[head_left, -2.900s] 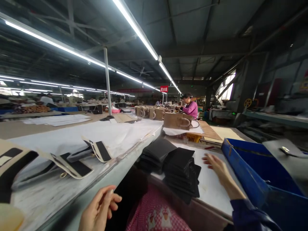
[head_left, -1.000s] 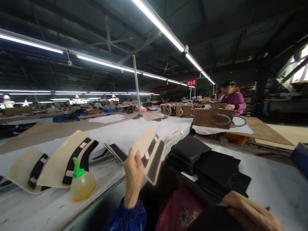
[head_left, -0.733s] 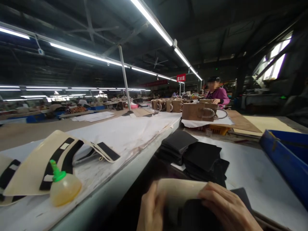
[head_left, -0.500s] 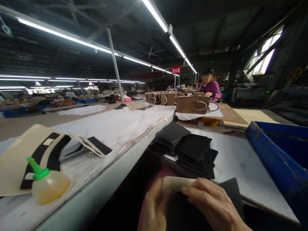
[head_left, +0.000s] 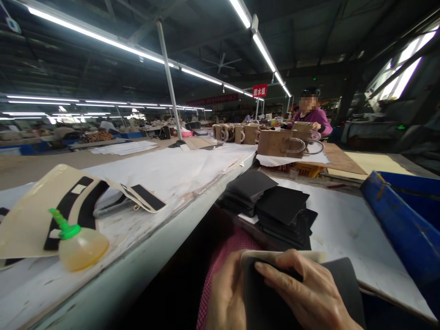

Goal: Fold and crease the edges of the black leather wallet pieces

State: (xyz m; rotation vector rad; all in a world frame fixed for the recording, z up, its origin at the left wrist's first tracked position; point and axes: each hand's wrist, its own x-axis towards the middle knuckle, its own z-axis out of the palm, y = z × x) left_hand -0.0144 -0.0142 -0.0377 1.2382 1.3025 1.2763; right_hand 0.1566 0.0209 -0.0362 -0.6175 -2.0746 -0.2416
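Note:
At the bottom centre, my left hand [head_left: 227, 293] grips the left edge of a black panel [head_left: 264, 298] that has a cream strip [head_left: 275, 253] along its top. My right hand [head_left: 305, 288] presses on the panel's upper part with bent fingers, thumb and fingertips near the top edge. Another dark sheet [head_left: 347, 284] shows behind my right hand. Beyond my hands, stacks of black pieces [head_left: 283, 201] lie on the right-hand table [head_left: 343, 224]. The lower part of the panel is cut off by the frame.
On the left table [head_left: 165, 169] are a glue bottle [head_left: 84, 250] with a green nozzle and a cream bag part [head_left: 37, 211]. A blue bin [head_left: 398, 220] stands at right. Farther back, a person in purple [head_left: 319, 121] works beside brown bags [head_left: 275, 143].
The black panel now covers most of the cream strip at its top, and my right hand's fingers lie on the black surface. The view has shifted slightly, so the surroundings sit differently.

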